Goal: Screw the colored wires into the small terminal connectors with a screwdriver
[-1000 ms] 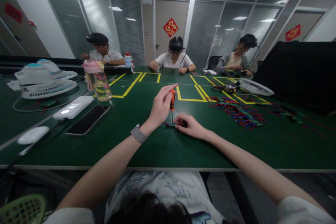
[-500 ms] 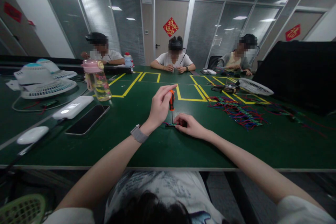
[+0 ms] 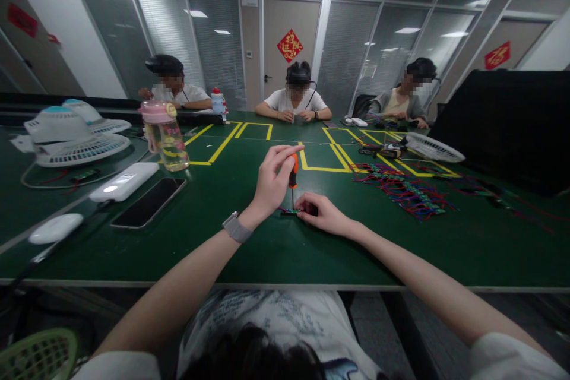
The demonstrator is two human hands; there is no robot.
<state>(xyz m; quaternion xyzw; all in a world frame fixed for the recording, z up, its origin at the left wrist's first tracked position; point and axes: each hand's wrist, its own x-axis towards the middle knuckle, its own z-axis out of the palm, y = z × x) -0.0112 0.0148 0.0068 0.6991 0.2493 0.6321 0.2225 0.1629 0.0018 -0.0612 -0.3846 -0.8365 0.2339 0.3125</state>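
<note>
An orange and black screwdriver [image 3: 293, 179] stands upright, its tip on a small green circuit board [image 3: 290, 211] that lies on the green table. My left hand [image 3: 272, 181] is closed on the screwdriver's handle from the left, thumb against it and the forefinger stretched over its top. On the board's right end, my right hand [image 3: 324, 212] pinches the edge between thumb and fingers, its side resting on the table. My fingers partly cover the board, and a thin wire shows at its left end.
To the right lies a row of circuit boards with red and blue wires [image 3: 405, 190]. On the left are a phone [image 3: 149, 203], a white power bank [image 3: 124, 181], a pink-lidded bottle [image 3: 165, 139] and white fans [image 3: 82, 142]. Several people [image 3: 294, 98] sit across the table.
My left hand and the screwdriver handle have shifted slightly to the right, bringing the shaft more upright. My right hand and the board have stayed in place.
</note>
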